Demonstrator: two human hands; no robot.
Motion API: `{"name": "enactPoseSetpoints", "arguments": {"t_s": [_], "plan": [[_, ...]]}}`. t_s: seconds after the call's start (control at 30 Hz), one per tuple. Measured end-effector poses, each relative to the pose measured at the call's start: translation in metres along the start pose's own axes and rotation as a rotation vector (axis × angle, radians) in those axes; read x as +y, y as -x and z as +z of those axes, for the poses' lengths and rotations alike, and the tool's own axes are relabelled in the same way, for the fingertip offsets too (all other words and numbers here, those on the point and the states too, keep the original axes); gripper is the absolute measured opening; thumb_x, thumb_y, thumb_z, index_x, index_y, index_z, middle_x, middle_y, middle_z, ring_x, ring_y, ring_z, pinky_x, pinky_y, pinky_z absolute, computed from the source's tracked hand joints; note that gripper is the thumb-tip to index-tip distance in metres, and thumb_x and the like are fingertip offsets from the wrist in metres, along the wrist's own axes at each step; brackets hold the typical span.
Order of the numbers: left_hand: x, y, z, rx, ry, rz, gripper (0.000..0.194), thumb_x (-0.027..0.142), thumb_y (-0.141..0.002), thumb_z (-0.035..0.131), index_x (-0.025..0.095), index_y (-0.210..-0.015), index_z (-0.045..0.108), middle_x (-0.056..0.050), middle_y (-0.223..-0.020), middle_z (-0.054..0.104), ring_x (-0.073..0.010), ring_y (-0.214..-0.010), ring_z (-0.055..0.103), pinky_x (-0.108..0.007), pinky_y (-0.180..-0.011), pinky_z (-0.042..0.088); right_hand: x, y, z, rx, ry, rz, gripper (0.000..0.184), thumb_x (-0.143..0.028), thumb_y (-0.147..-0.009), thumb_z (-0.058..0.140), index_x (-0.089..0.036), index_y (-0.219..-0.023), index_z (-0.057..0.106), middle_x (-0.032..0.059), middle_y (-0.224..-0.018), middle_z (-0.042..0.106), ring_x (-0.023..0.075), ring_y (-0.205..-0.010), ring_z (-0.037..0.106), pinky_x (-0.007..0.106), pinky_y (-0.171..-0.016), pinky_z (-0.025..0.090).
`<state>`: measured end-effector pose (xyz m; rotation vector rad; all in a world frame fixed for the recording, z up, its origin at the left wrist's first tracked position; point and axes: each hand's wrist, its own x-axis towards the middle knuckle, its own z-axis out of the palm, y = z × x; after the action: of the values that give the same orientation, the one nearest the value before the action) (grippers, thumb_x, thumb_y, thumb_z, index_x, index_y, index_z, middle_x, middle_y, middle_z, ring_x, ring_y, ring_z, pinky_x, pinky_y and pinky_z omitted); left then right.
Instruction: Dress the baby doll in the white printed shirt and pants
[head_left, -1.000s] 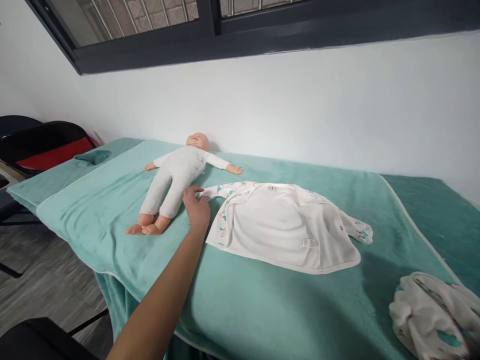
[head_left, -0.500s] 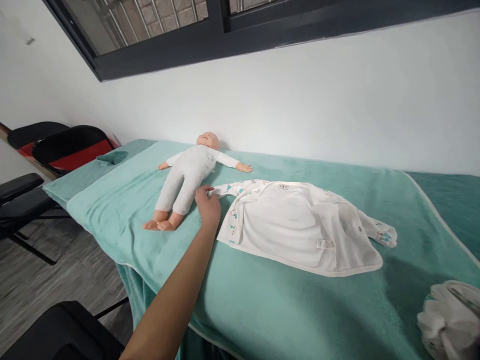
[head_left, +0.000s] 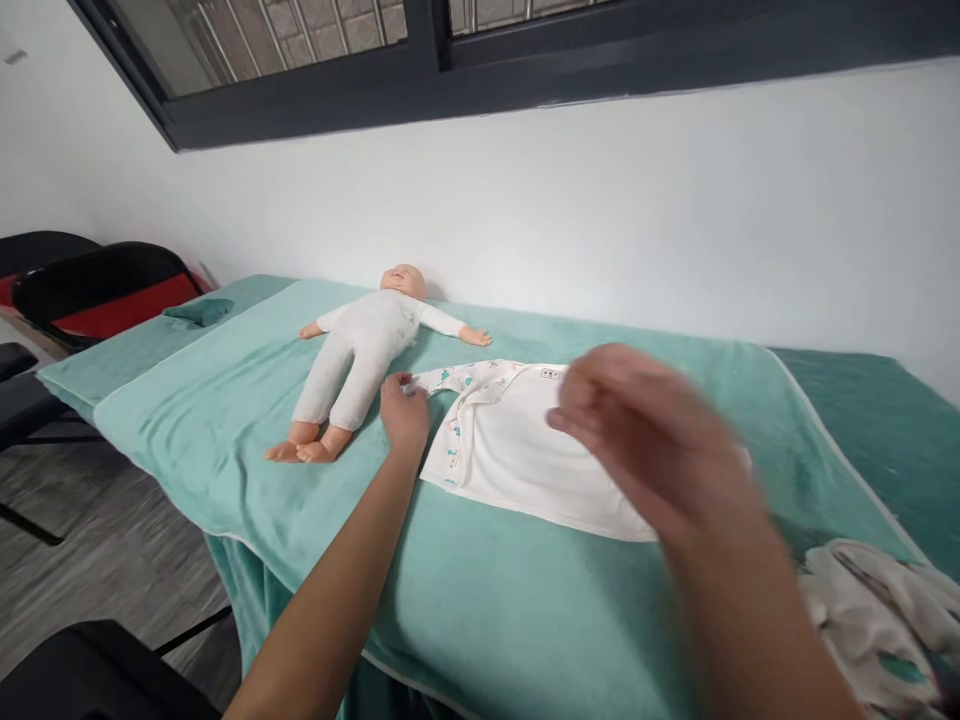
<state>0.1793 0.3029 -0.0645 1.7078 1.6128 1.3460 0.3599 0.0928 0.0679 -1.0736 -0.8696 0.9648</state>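
Observation:
A white baby shirt (head_left: 540, 450) with a teal and red print on its sleeve lies spread open on the green blanket (head_left: 525, 590). My left hand (head_left: 405, 412) pinches the cuff of its left-side sleeve. Above the shirt's right half hovers my right hand (head_left: 637, 430), smeared by motion, hiding the other sleeve; whether its fingers hold anything cannot be made out. To the left of the shirt, a baby doll (head_left: 360, 345) in a white suit lies on its back, arms spread and head toward the wall.
A crumpled white cloth (head_left: 862, 620) lies at the bed's right front. Black chairs (head_left: 112, 290) with red on them stand at the far left, and a dark seat (head_left: 105, 675) is at the lower left. The white wall and a dark window frame (head_left: 300, 105) run behind the bed.
My right hand has come into view from the lower right, over the shirt. My left hand keeps its pinch on the cuff. The view has shifted slightly right.

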Motion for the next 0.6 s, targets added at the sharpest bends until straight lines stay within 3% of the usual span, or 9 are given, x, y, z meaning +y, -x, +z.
{"name": "enactPoseSetpoints", "arguments": {"t_s": [0.1, 0.2, 0.37, 0.43, 0.53, 0.6], "plan": [[-0.001, 0.000, -0.003, 0.017, 0.105, 0.026, 0.026, 0.014, -0.080, 0.054, 0.021, -0.103, 0.062, -0.006, -0.104, 0.067, -0.0207, -0.094, 0.063, -0.038, -0.092, 0.053, 0.014, -0.012, 0.014, -0.025, -0.260, 0.159, 0.019, -0.037, -0.078, 0.081, -0.021, -0.083, 0.073, 0.0040, -0.092, 0.067, 0.0129, -0.081, 0.061, 0.029, -0.078, 0.054], [-0.003, -0.003, -0.003, 0.063, 0.166, 0.070, 0.027, 0.012, -0.081, 0.050, 0.021, -0.101, 0.066, -0.005, -0.101, 0.068, -0.0200, -0.093, 0.064, -0.037, -0.091, 0.054, 0.033, -0.021, 0.022, -0.018, -0.293, 0.249, 0.023, -0.034, -0.072, 0.086, -0.019, -0.086, 0.076, 0.0051, -0.095, 0.070, 0.0125, -0.082, 0.061, 0.028, -0.079, 0.053], [-0.001, -0.010, -0.002, 0.072, 0.326, 0.212, 0.044, 0.001, -0.077, 0.043, 0.021, -0.107, 0.068, -0.005, -0.127, 0.067, -0.0201, -0.128, 0.058, -0.040, -0.115, 0.044, 0.055, -0.022, 0.025, -0.020, -0.237, 0.280, 0.024, -0.036, -0.076, 0.084, -0.018, -0.090, 0.078, 0.0069, -0.100, 0.073, 0.0140, -0.088, 0.064, 0.030, -0.085, 0.053], [0.001, -0.009, -0.002, 0.063, 0.310, 0.242, 0.042, 0.000, -0.078, 0.045, 0.021, -0.106, 0.069, -0.006, -0.131, 0.066, -0.0204, -0.132, 0.055, -0.041, -0.119, 0.039, 0.064, -0.023, 0.026, 0.019, -0.224, 0.290, 0.023, -0.035, -0.075, 0.084, -0.017, -0.090, 0.078, 0.0080, -0.101, 0.074, 0.0153, -0.091, 0.066, 0.031, -0.089, 0.054], [0.007, -0.002, -0.004, 0.006, 0.288, 0.233, 0.030, 0.008, -0.083, 0.049, 0.021, -0.102, 0.069, -0.005, -0.120, 0.069, -0.0208, -0.119, 0.061, -0.038, -0.107, 0.047, 0.077, -0.027, 0.027, 0.081, -0.232, 0.293, 0.023, -0.032, -0.075, 0.084, -0.016, -0.090, 0.078, 0.0101, -0.105, 0.076, 0.0194, -0.099, 0.070, 0.034, -0.097, 0.055], [0.011, 0.004, -0.006, -0.096, 0.315, 0.203, 0.022, 0.017, -0.087, 0.051, 0.022, -0.100, 0.069, -0.003, -0.108, 0.072, -0.0193, -0.106, 0.065, -0.033, -0.093, 0.052, 0.084, -0.030, 0.027, 0.101, -0.237, 0.295, 0.023, -0.031, -0.076, 0.084, -0.015, -0.091, 0.078, 0.0114, -0.107, 0.076, 0.0227, -0.105, 0.071, 0.036, -0.101, 0.055]]}}
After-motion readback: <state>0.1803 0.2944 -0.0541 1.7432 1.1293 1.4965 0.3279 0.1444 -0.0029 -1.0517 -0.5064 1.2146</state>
